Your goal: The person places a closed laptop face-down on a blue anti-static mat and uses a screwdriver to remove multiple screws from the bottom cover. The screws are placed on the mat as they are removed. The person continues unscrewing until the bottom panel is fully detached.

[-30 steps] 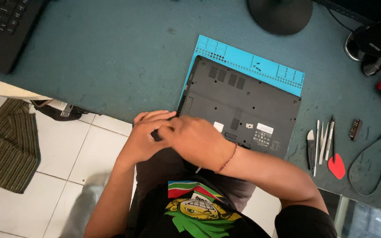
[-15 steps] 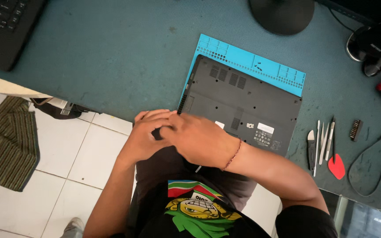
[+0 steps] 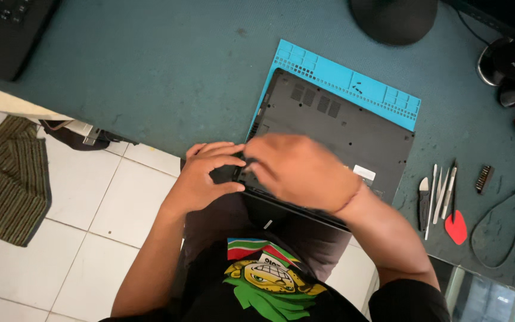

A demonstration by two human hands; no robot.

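While the upturned laptop point(image 3: 335, 128) is lying on the blue mat point(image 3: 353, 80), overhanging the desk edge | we are curling our left hand point(image 3: 201, 179) around its near corner, steadying it | our right hand point(image 3: 299, 170) is pressing there, grip unclear through blur

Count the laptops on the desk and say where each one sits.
2. A dark laptop lies bottom-up on the blue mat, under both hands. Another laptop sits at the desk's far left corner, partly cut off. Others may lie outside the frame.
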